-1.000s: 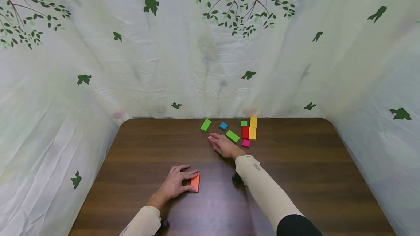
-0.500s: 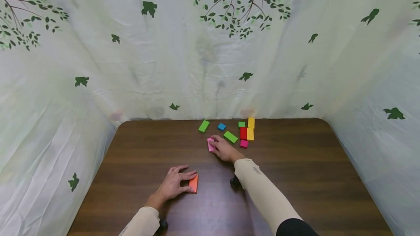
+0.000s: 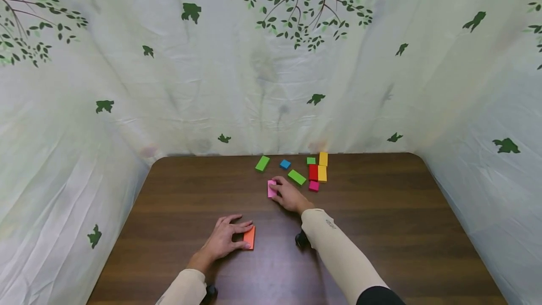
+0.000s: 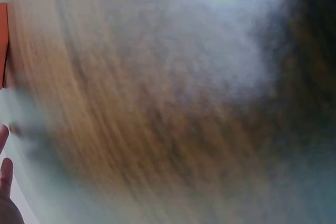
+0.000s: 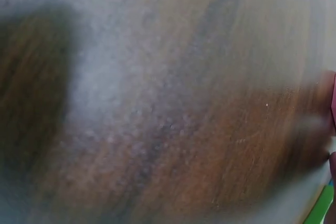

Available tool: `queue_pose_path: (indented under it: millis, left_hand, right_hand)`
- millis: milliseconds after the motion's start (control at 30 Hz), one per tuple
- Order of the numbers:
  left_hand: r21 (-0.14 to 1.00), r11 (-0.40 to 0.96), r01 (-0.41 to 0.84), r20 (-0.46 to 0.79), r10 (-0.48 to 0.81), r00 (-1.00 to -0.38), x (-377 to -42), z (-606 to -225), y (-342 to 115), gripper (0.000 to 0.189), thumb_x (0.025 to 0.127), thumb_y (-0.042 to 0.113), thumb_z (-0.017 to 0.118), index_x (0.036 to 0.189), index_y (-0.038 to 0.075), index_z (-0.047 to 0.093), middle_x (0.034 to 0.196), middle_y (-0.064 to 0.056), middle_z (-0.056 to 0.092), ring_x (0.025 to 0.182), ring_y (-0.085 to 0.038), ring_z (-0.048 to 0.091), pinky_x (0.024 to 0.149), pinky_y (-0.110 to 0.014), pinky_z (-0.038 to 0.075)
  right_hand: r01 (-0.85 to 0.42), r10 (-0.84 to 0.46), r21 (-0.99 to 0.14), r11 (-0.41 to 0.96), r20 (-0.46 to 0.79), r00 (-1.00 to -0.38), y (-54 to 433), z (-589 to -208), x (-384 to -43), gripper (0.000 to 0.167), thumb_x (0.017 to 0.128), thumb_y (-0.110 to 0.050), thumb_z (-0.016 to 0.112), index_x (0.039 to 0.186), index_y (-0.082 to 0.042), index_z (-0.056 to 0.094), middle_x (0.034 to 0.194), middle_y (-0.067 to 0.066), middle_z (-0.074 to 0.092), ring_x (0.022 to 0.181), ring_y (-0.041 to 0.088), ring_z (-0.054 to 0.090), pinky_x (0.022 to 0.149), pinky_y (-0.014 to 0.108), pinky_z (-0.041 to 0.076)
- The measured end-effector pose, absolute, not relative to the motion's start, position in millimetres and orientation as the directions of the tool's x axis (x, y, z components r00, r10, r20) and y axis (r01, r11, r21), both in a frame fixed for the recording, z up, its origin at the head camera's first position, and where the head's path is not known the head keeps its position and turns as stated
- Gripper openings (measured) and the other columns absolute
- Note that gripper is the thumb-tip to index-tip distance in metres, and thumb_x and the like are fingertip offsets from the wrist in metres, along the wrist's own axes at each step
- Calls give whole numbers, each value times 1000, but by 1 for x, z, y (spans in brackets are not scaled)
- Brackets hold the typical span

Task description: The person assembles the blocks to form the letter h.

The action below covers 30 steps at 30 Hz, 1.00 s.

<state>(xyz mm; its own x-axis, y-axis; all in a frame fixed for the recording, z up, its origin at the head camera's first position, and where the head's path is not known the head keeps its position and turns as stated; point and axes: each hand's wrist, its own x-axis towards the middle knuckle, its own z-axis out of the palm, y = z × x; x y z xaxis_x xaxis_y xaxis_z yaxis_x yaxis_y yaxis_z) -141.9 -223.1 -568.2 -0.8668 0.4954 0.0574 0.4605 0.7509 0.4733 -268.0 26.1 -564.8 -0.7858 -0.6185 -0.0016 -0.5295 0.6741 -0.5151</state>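
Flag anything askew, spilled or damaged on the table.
No spill or visible damage. Mildly askew: the blue block and two longer green blocks lie at angles, whereas the red block and nearer yellow block sit squarely side by side.

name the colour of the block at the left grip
Orange block, clearest in the head view.

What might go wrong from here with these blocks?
The right hand, holding the pink block, might knock the nearest green block, which lies close by. The farther yellow block sits near the back edge of the table; a bump might push it over. The left hand might skew the orange block it pinches.
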Motion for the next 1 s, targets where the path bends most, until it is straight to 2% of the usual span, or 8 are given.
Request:
queue_pose_path:
  millis: [233,600,1000]
  left_hand:
    - [444,765,466,86,482,-872,-141,-569,-222,60,74,47,77,123,15,68,131,4,61,128,-32,45,99,-52,31]
    - [452,767,455,87,470,-878,-139,-567,-221,62,74,44,78,127,14,65,133,1,60,130,-33,43,100,-54,30]
    - [444,786,429,81,441,-894,-138,-567,-220,72,72,43,80,134,13,59,137,-1,56,132,-34,41,102,-57,29]
  right_hand:
    - [-531,-631,-551,644,11,-776,27,-564,-262,46,97,-19,58,138,-1,50,142,16,39,128,28,43,107,40,36]
    - [-513,-618,-577,635,19,-786,19,-570,-248,45,93,-25,66,133,-5,58,139,11,46,128,24,46,106,38,37]
    - [-507,-622,-595,624,15,-783,13,-572,-230,44,94,-25,63,134,-7,57,140,8,45,129,24,44,108,39,35]
